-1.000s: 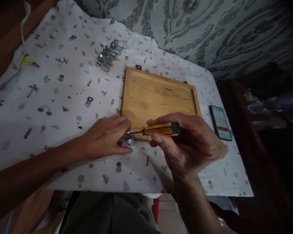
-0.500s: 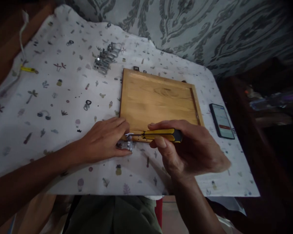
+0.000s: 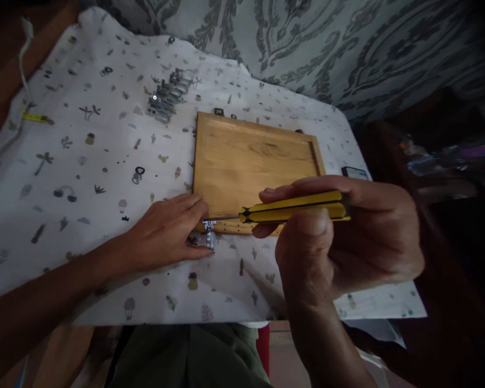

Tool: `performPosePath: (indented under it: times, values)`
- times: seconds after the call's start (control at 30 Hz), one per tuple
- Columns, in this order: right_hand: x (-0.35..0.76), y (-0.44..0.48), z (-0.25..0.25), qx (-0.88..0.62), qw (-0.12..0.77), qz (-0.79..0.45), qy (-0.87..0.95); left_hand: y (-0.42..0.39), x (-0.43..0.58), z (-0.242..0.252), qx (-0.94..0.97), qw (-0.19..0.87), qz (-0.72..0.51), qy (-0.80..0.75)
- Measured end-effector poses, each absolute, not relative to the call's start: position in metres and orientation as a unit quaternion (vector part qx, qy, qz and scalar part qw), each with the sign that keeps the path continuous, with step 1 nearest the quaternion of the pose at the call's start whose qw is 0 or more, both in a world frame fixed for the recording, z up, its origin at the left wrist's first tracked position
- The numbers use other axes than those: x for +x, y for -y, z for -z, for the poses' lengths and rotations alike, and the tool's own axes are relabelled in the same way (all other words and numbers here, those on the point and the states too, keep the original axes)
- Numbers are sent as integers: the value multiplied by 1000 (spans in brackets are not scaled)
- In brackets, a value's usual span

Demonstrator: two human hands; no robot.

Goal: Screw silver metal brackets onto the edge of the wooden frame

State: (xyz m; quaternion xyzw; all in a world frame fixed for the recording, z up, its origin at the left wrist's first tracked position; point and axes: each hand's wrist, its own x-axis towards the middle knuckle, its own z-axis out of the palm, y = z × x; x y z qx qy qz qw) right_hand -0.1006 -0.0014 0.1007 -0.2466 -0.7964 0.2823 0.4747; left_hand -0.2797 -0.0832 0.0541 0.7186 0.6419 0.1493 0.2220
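So the right hand (image 3: 359,242) has its fingers wrapped snugly round a yellow-black screwdriver (image 3: 299,207), tip by the metal hinge (image 3: 210,238) (can't tell if they're touching). Left hand (image 3: 165,229) has that hinge held between thumb and fingers, at the wooden panel's (image 3: 246,167) near-left corner.

Head camera peers forward and down, close over the tablecloth (image 3: 165,183), catching the patterned wall (image 3: 291,43) at the far side!

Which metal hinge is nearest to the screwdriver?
The single hinge at the near left corner of the wooden board, touched by the left hand; the other hinges lie grouped on the tablecloth.
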Motion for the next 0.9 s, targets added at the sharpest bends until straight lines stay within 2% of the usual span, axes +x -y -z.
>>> performPosePath:
  times: [0.1,0.6,0.9]
  values:
    - [-99,0,-97,-238,523,-315,756,84,-280,-52,720,214,-164,-639]
    - [-101,-4,-85,-211,526,-295,770,85,-280,-51,720,214,-167,-639]
    - [-100,-5,-82,-221,499,-287,788,82,-280,-55,719,228,-151,-639]
